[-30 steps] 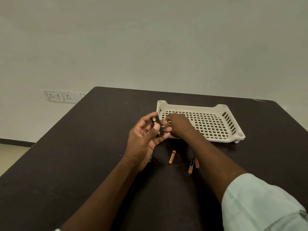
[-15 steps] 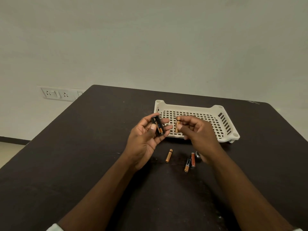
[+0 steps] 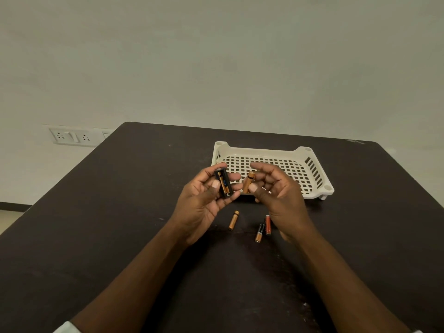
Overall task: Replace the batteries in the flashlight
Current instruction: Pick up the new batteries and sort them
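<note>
black plastic battery holder (image 3: 223,182) sits gripped in the left hand (image 3: 204,200), one cell seated. right hand (image 3: 278,195) pinches a copper-coloured battery (image 3: 247,182) just beside it; loading step, next needs polarity alignment. three spare batteries (image 3: 233,219) lie on the dark table (image 3: 120,212).

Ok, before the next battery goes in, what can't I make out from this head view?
- Battery holder: how many slots are filled; the left hand covers part of it.
- Battery in the right hand: polarity marks too small.
- Three loose batteries on the table: old or new, labels too small.
- Flashlight body: not identifiable in the head view.
</note>
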